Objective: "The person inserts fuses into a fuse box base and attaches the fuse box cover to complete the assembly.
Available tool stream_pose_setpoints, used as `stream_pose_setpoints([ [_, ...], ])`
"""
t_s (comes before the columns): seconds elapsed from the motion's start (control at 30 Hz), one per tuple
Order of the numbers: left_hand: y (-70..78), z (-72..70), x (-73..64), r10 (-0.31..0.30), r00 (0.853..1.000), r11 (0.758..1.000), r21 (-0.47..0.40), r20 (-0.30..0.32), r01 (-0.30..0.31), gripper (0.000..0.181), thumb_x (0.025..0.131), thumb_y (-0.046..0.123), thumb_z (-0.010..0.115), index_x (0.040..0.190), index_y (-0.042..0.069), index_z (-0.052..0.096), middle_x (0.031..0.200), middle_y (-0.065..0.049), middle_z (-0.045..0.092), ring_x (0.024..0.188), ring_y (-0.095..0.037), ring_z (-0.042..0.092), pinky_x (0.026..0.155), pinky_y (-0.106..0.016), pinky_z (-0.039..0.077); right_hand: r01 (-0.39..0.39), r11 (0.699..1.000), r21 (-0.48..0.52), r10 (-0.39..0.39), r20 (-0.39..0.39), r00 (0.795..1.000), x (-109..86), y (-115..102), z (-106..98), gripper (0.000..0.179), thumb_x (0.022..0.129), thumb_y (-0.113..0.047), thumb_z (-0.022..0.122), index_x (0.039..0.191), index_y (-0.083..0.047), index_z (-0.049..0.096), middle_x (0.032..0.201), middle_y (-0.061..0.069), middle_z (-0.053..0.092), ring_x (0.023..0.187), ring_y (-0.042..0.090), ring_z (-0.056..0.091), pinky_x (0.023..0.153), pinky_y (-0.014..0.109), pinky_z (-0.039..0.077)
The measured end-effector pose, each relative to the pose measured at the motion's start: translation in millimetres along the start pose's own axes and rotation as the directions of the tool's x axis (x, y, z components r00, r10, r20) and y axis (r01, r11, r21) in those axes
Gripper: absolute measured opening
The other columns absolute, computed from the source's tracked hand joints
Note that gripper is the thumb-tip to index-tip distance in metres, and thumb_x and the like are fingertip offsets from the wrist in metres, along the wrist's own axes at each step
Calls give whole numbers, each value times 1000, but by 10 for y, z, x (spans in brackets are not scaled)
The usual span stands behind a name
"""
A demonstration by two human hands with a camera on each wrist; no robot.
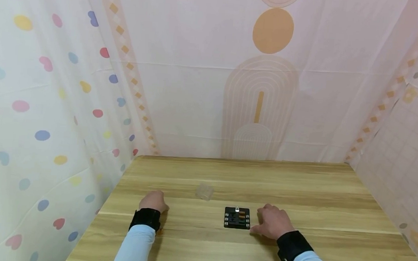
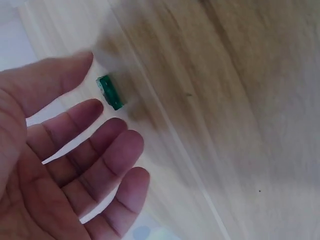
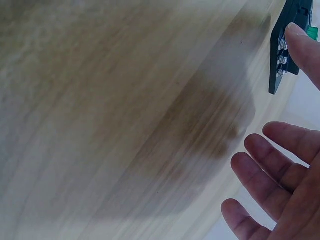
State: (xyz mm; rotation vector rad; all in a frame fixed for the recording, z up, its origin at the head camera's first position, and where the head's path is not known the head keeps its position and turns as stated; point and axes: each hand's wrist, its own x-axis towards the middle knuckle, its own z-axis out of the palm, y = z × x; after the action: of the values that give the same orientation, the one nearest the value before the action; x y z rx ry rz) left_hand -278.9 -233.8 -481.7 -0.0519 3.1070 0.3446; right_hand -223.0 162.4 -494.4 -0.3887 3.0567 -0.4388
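Observation:
My left hand (image 1: 153,201) is over the left part of the table, fingers loosely bent. In the left wrist view a small green blade fuse (image 2: 110,92) lies just beyond the thumb and index fingertips; in the head view the hand hides it. A black fuse block (image 1: 237,219) with screw terminals along both sides and a few fuses in it lies nearer my right hand (image 1: 273,221). That hand is at the block's right side, fingers spread and relaxed. Its thumb (image 3: 305,52) overlaps the edge of the block in the right wrist view.
A clear plastic cover (image 1: 204,191) lies on the wood-grain table (image 1: 299,184), behind and left of the fuse block. Close by the left wrist is a small orange piece (image 1: 160,231), partly hidden. Patterned curtains (image 1: 190,85) hang along the back and sides.

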Motion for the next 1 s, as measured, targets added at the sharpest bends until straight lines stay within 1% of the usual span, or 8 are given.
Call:
stream_pose_setpoints([
  [0.1,5,10,7,-2,1000,1000,8,-3,2,8,81,4,73,84,-3,70,82,-16,68,74,-27,63,67,-44,54,-1,1000,8,1,2,1000,-4,-2,3,66,69,-46,87,113,-1,70,105,13,65,96,34,61,83,56,48],
  [0.17,12,17,15,18,1000,1000,19,-14,-18,4,84,-1,69,80,-1,70,82,-16,68,75,-29,64,68,-44,54,-1,1000,9,1,0,1000,-8,-4,6,65,69,-46,87,113,-1,71,104,12,65,96,33,61,82,56,48],
  [0.23,13,30,27,49,999,998,29,-20,-49,10,85,-4,66,78,2,70,81,-14,68,75,-29,64,68,-44,54,2,1000,7,-2,-3,1000,-9,-6,10,64,69,-46,87,112,-2,71,103,12,65,95,33,61,82,56,48],
  [0.4,15,42,36,102,995,994,29,-21,-101,10,82,-4,69,77,5,69,78,-8,67,73,-27,63,66,-43,53,5,1000,-6,-5,-8,1000,-9,-9,11,62,69,-47,87,109,-2,71,100,10,64,92,31,61,79,54,49],
  [0.53,6,51,29,80,997,997,12,-24,-80,10,84,-3,66,77,3,68,77,-10,66,71,-26,62,65,-43,52,2,1000,-4,-2,-4,1000,-9,-9,7,63,69,-46,87,111,-2,71,101,11,64,93,31,61,80,54,49],
  [0.77,8,59,23,-12,999,1000,-14,-34,11,4,82,1,66,81,-1,69,80,-15,67,70,-26,60,65,-43,53,-1,1000,8,1,-2,1000,-12,-7,8,63,69,-45,87,112,-1,71,103,12,65,96,33,61,83,56,48],
  [0.83,3,68,30,-9,999,1000,-8,-39,9,6,83,-2,65,81,-1,70,80,-15,68,72,-27,62,66,-44,53,-1,1000,7,1,-3,1000,-12,-5,10,63,69,-45,87,111,-1,71,103,12,65,96,33,61,83,55,48],
  [1.0,-13,100,62,44,998,999,16,-47,-44,14,87,-5,63,80,3,71,82,-14,69,77,-31,65,69,-46,54,-2,1000,4,2,-13,1000,-14,-6,7,61,68,-45,88,109,-2,72,102,11,65,94,32,61,81,55,48],
])
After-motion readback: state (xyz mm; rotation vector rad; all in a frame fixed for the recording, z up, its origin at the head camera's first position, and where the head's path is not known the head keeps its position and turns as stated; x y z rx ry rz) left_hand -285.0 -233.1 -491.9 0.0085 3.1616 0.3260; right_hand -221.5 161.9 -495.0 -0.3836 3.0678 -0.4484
